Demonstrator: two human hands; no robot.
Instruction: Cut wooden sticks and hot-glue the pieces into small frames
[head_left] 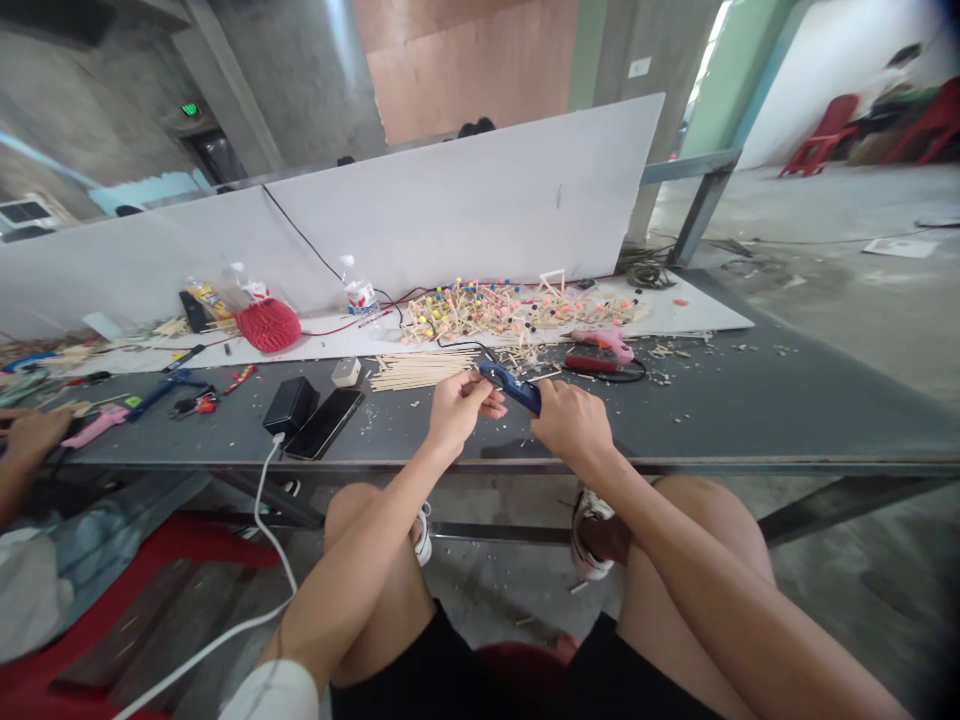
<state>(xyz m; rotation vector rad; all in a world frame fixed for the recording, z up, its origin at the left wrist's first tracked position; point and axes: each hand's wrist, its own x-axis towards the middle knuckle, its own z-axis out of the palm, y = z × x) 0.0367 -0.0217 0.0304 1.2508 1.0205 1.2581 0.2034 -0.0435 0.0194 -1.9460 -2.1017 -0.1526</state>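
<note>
Near the front edge of the grey table [787, 420], my right hand [574, 425] is wrapped around a dark blue handheld tool [517, 388] whose exact kind I cannot make out. Its far end points left, toward my left hand [459, 408]. The fingers of my left hand are pinched together at that end; whatever lies between them is too small or hidden. Thin wooden sticks [420, 370] lie just behind my left hand. Beyond them is a heap of short sticks with coloured ball ends [480, 310].
A pink glue gun [607, 342] and a red-handled tool [592, 365] lie behind my right hand. To the left are a phone [326, 423], a black power adapter [291, 405] with a white cable [262, 500], and a water bottle [358, 290]. A co-worker's hand [34, 435] is at far left.
</note>
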